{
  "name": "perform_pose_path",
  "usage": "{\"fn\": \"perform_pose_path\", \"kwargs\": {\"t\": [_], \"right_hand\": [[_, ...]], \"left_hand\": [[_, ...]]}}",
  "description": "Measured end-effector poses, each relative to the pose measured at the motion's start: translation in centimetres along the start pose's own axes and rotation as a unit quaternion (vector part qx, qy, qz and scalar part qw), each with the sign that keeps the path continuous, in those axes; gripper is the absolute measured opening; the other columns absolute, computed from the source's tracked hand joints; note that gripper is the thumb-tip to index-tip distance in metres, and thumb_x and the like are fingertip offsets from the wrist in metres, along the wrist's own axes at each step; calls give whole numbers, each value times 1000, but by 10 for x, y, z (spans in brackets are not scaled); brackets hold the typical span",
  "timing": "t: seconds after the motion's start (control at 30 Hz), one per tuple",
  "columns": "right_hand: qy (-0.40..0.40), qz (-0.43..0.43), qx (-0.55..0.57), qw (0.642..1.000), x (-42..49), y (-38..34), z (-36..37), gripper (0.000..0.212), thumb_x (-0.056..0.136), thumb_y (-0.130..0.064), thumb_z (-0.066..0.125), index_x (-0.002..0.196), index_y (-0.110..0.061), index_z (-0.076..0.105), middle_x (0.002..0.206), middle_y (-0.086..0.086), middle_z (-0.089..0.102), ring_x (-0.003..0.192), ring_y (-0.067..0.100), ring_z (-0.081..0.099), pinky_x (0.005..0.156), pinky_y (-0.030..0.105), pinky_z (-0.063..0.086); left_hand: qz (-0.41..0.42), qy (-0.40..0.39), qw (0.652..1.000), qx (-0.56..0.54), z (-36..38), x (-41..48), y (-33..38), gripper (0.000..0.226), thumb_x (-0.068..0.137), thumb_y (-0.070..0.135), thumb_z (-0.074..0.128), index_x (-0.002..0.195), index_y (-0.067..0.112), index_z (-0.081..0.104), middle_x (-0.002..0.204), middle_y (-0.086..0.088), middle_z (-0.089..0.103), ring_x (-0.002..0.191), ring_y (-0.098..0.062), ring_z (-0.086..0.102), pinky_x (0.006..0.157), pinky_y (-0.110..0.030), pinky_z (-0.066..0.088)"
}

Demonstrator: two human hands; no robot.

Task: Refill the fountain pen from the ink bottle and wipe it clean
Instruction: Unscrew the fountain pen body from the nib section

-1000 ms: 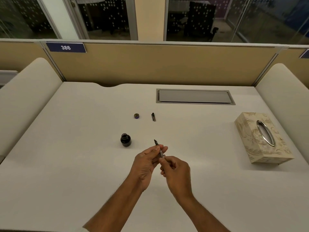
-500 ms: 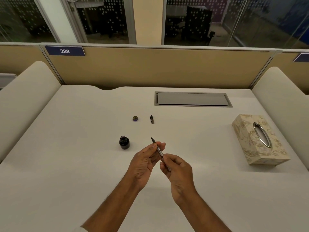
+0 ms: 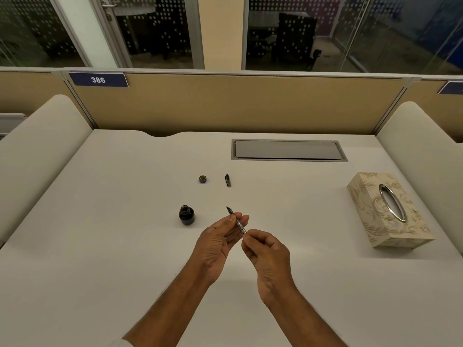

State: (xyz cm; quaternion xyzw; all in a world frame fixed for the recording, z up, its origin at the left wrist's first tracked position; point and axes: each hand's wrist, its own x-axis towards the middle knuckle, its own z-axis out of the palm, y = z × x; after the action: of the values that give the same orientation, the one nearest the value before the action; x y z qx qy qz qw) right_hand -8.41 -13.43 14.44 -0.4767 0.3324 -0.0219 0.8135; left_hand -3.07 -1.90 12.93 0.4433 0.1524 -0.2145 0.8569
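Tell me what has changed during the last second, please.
The pen shifted slightly toward the ink bottle, held by the left hand and right hand throughout; nothing was taken or released. Bottle cap, pen cap and tissue box stayed put.

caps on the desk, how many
2: the bottle cap lies beyond the ink bottle, and the pen cap lies just right of that cap. None looks hidden.
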Motion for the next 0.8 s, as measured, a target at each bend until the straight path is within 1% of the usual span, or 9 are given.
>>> {"fn": "perform_pose_path", "kwargs": {"t": [0.1,0.17,0.3,0.47,0.6,0.67,0.73,0.8], "right_hand": [[-2,19,19,1000,0,0,-1,6,89,0,72,91,-1,78,81,10,76,70,17,71,71,27,62],[-2,19,13,1000,0,0,-2,9,90,1,70,90,-1,78,79,9,76,67,17,71,69,26,61],[-5,1,-3,1000,0,-3,-2,11,87,6,71,93,-1,77,83,8,77,72,17,71,72,27,61],[-16,21,12,1000,1,-4,-2,9,91,2,69,93,0,77,83,11,75,73,19,69,73,30,61],[-12,0,-12,1000,3,-4,-4,11,88,6,70,94,-2,76,87,10,76,77,19,71,74,28,61],[-14,-3,-16,1000,3,-4,-5,12,86,5,72,95,-2,77,89,12,76,80,21,72,77,30,62],[-17,0,-12,1000,3,-5,-5,9,88,2,72,92,-4,78,88,12,77,76,21,72,77,31,63],[-16,-1,-12,1000,3,-5,-5,10,89,1,71,88,-6,79,85,11,77,74,21,72,74,30,63]], "left_hand": [[3,0,1000,5,1,0,0,23,102,11,58,116,2,74,120,-18,78,114,-25,75,93,-33,59],[3,-1,1000,8,1,0,-1,23,102,12,59,116,2,74,120,-19,78,115,-25,75,95,-34,57],[2,-1,1000,5,0,1,-1,23,102,11,59,116,2,74,120,-19,78,115,-26,75,95,-34,60],[3,0,1000,14,2,1,-1,22,102,12,59,114,4,76,119,-18,78,115,-26,75,98,-37,55],[2,-1,1000,8,3,2,-1,22,101,11,59,114,3,75,119,-19,78,114,-26,75,94,-34,60],[1,0,1000,8,4,2,-1,22,102,10,59,114,3,75,118,-19,78,113,-26,75,94,-35,59],[2,0,1000,10,5,2,0,22,102,10,59,113,3,76,118,-19,78,113,-26,76,96,-37,56],[4,-2,1000,15,6,2,0,22,102,11,59,113,3,76,119,-20,78,114,-26,75,97,-37,55]]}}
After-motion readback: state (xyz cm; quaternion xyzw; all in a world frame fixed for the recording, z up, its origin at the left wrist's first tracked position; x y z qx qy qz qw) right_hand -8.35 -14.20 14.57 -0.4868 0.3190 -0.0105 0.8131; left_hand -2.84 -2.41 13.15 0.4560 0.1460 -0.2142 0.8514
